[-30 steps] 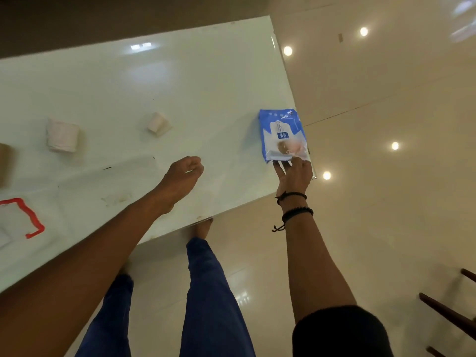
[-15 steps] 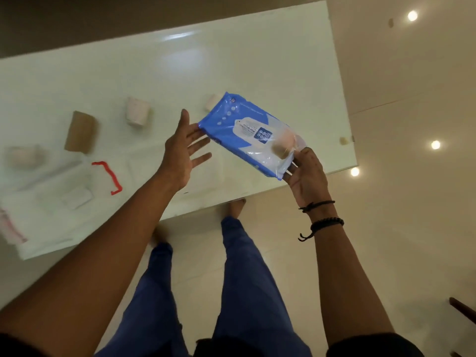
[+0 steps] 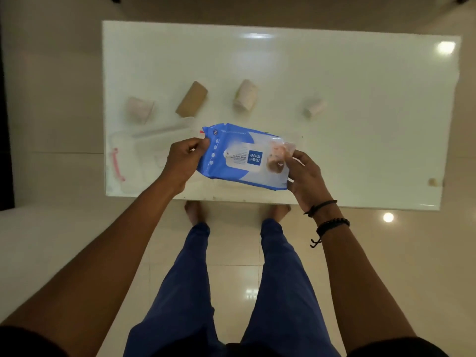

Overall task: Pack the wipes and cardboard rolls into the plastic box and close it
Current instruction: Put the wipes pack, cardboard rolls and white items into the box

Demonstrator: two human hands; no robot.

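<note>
Above the near edge of the table (image 3: pixel 360 73), your left hand (image 3: pixel 184 163) pinches the left end of the wipes (image 3: pixel 242 158), fingers curled closed on the blue wrapper, while your right hand (image 3: pixel 307 179) grips the right end, thumb on top and fingers wrapped underneath. You hold the pack lengthwise between both hands, label up, clear of the tabletop and tilted slightly down to the right. Just behind and left of your left hand lies the clear box (image 3: pixel 134 161), faint against the white surface, with a red clip (image 3: pixel 117 164) along its left side; whether its lid is on cannot be told. Farther back, four rolls lie in a loose row across the table, well apart from one another: a pale roll (image 3: pixel 139 109) at far left, a brown roll (image 3: pixel 192 103) next to it, a cream roll (image 3: pixel 246 98) near the middle, and a small pale roll (image 3: pixel 314 108) to the right. Two dark bracelets (image 3: pixel 327 215) circle your right wrist. Below the table edge you see your blue trousers (image 3: pixel 231 292) and bare feet on the glossy tiled floor (image 3: pixel 399 253).
</note>
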